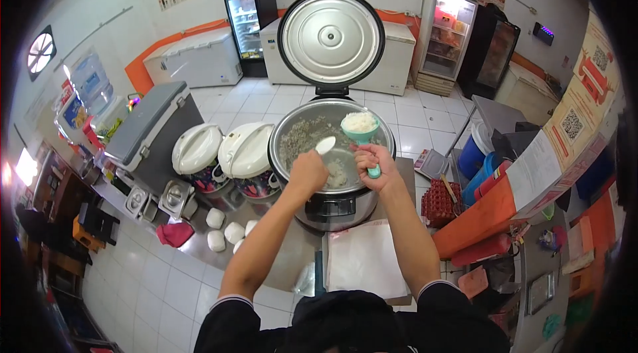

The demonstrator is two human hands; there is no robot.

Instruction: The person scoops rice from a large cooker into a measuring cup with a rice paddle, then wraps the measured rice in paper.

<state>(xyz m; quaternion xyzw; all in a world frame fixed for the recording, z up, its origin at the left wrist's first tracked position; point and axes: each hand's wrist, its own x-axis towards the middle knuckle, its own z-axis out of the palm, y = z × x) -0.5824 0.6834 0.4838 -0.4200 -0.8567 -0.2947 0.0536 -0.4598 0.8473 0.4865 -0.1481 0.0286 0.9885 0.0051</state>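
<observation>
Head view. Large rice cooker (332,173) standing at the far edge of the steel counter (279,260), lid (331,35) raised upright behind the pot. Inner pot mostly scraped down, a remnant of rice on the bottom.

Left hand (307,173) over the pot's near rim, closed around the handle of a white rice paddle (325,145), blade pointing up and inward. Right hand (375,161) just beside it over the pot, fist closed on the handle of a teal scoop cup (359,128), held upright and heaped with white rice (359,120). Cup above the pot's right half, paddle blade close to its left, not touching.

Obstructions on the left: two smaller closed rice cookers (222,153) against the big pot's left side, a grey cool box (146,123) beyond them. Steel inset containers (159,200) and a red cloth (176,233) toward the counter's left edge. White wrapped rice portions (226,230) near the counter's near-left edge.

White sheets (365,256) flat at the near edge, directly in front of the cooker, between the forearms. Egg tray (442,203) off the right edge, blue containers (478,160) further right.

Open counter only in the strip between the rice portions and the sheets. Tiled floor beyond the far edge open up to the freezers (199,57).
</observation>
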